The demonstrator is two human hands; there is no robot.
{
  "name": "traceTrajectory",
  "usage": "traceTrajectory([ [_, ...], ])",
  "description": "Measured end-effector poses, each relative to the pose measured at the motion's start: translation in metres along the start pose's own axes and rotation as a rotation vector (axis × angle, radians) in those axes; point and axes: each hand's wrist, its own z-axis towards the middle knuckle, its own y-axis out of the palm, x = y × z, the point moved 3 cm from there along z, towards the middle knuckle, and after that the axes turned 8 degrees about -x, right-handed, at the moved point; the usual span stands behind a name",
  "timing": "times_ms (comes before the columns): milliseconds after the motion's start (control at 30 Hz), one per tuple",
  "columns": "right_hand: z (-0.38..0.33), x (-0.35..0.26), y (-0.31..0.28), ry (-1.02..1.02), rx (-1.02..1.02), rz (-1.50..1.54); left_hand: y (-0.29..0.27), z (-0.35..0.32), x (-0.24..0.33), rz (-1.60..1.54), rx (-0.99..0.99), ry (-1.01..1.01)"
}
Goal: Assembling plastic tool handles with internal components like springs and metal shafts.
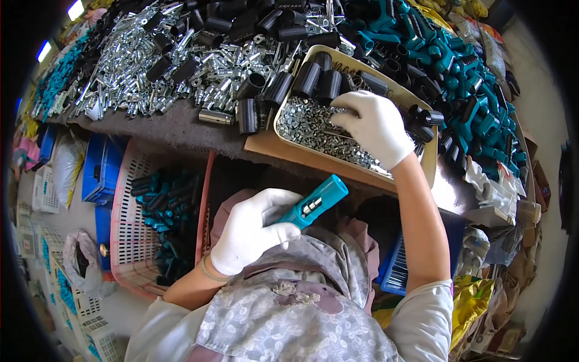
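My left hand (248, 228), in a white glove, is closed around a teal plastic handle (325, 194). The handle is tube-shaped, tilted up to the right, and has a slot in its side with shiny metal pieces showing. Over a cream tray (429, 167) on the bench, my gloved right hand (379, 125) has its thumb and fingers bent together just above small metal parts (300, 123). Whatever its fingertips hold, if anything, is too small to make out. Black ribbed sleeves (306, 79) and some springs lie along the tray's far side.
Loose silver metal parts (223, 66) and black sleeves cover the bench to the left. Teal housings (476, 114) are heaped on the right. Below the bench edge stands a pink basket (134, 229) with teal-and-black pieces, beside blue crates (99, 166). Another blue crate (395, 268) is near my right elbow.
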Motion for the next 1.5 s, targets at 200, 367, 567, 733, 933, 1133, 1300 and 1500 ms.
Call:
traceTrajectory([
  [200,0.009,-0.009,0.008,0.071,-0.071,-0.015,0.001,0.002,0.000,-0.115,-0.003,-0.032],
  [367,-0.007,0.001,-0.001,0.105,0.220,0.230,-0.005,0.002,-0.002,-0.197,0.006,-0.030],
  [567,-0.033,-0.021,0.003,0.004,0.523,0.240,-0.007,0.007,-0.010,-0.506,0.091,-0.118],
  [733,-0.038,-0.010,0.008,0.017,0.608,-0.011,0.000,0.015,-0.013,-0.516,0.052,-0.130],
  [933,-0.054,-0.031,0.010,0.032,0.572,0.326,0.000,0.009,-0.007,-0.422,0.091,-0.089],
  [1133,-0.089,-0.080,0.046,-0.076,0.323,0.582,0.002,0.009,0.001,-0.301,0.060,0.012],
  [1300,-0.095,-0.080,0.050,-0.101,0.347,0.613,0.006,0.008,0.005,-0.241,0.088,0.003],
  [1500,-0.096,-0.071,0.072,0.325,0.058,1.532,0.001,0.010,0.007,-0.163,0.109,0.032],
])
